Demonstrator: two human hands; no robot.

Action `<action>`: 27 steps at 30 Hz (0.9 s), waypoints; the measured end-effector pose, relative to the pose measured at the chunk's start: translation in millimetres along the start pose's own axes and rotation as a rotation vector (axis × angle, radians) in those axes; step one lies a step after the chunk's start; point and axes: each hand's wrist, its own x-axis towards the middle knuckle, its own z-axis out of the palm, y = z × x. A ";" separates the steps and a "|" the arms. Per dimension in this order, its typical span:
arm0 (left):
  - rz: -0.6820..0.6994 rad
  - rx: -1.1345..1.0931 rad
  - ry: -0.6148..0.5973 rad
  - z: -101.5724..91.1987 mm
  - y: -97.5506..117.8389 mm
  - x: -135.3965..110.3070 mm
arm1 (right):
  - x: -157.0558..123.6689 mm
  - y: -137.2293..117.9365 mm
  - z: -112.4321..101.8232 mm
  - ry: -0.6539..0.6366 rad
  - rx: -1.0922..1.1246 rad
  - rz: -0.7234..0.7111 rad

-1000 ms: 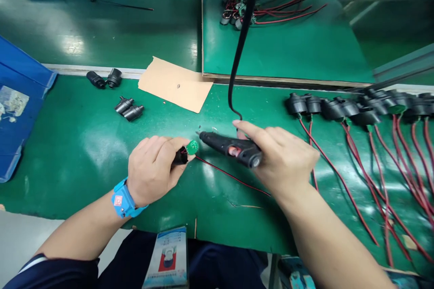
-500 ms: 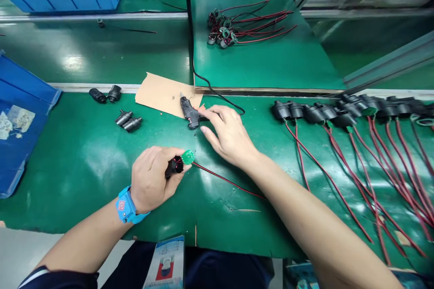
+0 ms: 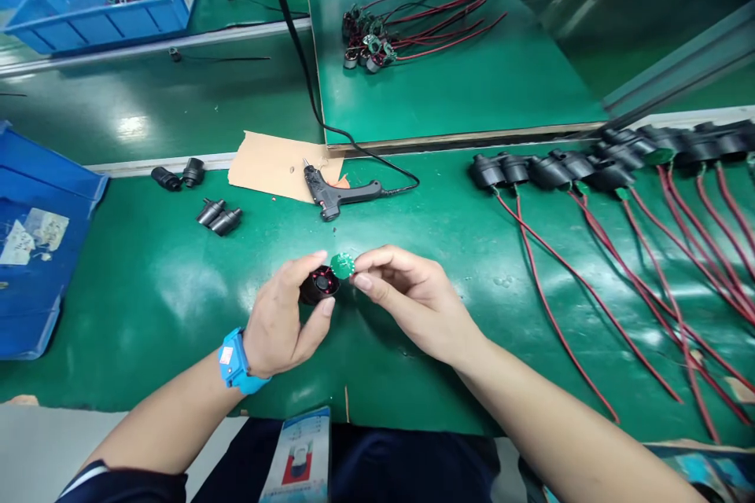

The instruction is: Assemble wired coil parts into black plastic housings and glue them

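My left hand is closed around a small black round housing, its open end turned up toward me. A round green circuit board sits at the housing's rim, and my right hand pinches its edge with thumb and forefinger. Both hands hover just above the green mat. A blue strap is on my left wrist. The black glue gun lies on the mat behind my hands, its nozzle on a piece of cardboard.
A row of black housings with red wires lies at the right. Several loose black housings lie at the left. Blue bins stand at the far left and top left. A raised green board carries wired parts.
My right hand set the glue gun down by the cardboard, left it, and came back to pinch the green board. My left hand turned the housing's open end upward.
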 end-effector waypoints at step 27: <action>-0.145 -0.069 -0.100 -2.6 3.5 2.6 | -13.2 -14.5 -11.1 0.071 -0.587 -0.443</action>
